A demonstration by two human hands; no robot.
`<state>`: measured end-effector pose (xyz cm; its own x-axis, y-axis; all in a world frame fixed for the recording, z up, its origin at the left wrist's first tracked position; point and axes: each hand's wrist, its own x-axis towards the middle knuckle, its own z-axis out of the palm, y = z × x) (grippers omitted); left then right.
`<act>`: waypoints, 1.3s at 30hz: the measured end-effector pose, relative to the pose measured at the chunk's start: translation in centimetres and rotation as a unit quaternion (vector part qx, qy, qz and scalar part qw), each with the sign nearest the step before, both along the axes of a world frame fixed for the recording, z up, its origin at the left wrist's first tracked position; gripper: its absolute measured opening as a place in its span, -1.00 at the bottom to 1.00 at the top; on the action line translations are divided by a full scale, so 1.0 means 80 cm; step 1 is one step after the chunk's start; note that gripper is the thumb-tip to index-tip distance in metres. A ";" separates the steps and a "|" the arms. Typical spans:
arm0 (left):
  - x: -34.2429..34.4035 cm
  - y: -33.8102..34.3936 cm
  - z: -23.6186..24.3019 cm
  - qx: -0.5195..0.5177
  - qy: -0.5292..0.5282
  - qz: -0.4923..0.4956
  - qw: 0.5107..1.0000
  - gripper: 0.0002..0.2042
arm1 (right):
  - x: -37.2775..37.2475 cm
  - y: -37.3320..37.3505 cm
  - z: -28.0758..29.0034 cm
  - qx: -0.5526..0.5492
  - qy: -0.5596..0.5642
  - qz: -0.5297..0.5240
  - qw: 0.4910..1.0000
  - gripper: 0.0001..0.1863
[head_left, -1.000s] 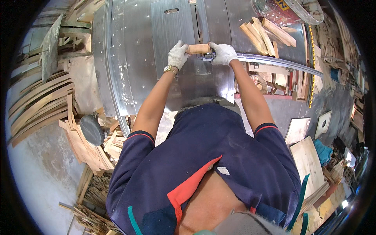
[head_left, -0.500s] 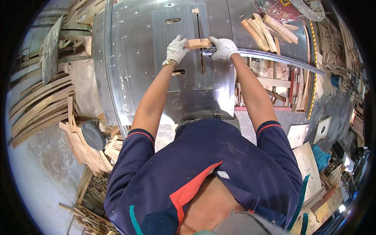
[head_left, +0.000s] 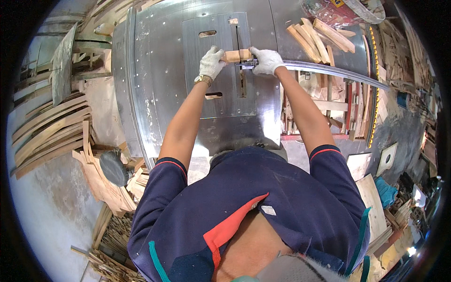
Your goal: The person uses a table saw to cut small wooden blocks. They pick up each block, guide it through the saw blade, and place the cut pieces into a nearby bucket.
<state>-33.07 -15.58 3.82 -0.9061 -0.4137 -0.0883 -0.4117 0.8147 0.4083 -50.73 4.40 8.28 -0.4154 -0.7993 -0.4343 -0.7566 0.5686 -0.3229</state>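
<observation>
A short wooden block (head_left: 236,56) lies crosswise over the slot (head_left: 242,84) of a grey metal saw table (head_left: 162,89). My left hand (head_left: 212,63), in a white knit glove, is closed on the block's left end. At its right end is my gloved right hand (head_left: 267,62), thumb against the wood, fingers curled beside a metal fence bar (head_left: 333,70). The bar runs off to the right from under that hand. Whether a blade stands in the slot behind the block I cannot tell.
Several wooden strips (head_left: 314,40) lie on the table's right part, near a red bucket (head_left: 331,11). A wood rack with red bars (head_left: 348,101) stands below the fence bar. At the left are stacked boards (head_left: 51,127) and a round dark stool seat (head_left: 114,168).
Both hands and the block sit slightly lower in the picture, as does the table, so the view has shifted a little. My grip looks the same.
</observation>
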 end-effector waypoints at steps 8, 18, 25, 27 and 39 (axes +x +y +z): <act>0.081 0.063 -0.013 0.008 0.067 -0.031 0.997 -0.57 | 0.083 0.070 -0.001 -0.020 -0.017 -0.003 1.000 -0.24; 0.232 0.187 0.013 0.095 -0.006 0.000 0.995 -0.50 | 0.195 0.180 -0.018 -0.118 -0.294 -0.123 0.941 -0.40; 0.272 0.219 0.008 0.128 0.021 -0.001 0.992 -0.49 | 0.228 0.192 -0.006 -0.287 -0.250 -0.243 0.892 -0.81; 0.305 0.216 -0.017 0.068 0.106 0.039 0.991 -0.41 | 0.186 0.194 0.084 -0.377 -0.234 -0.188 0.876 -0.81; 0.277 0.223 -0.030 0.188 0.045 0.067 0.979 -0.68 | 0.143 0.257 0.109 -0.386 -0.129 -0.271 0.872 -0.72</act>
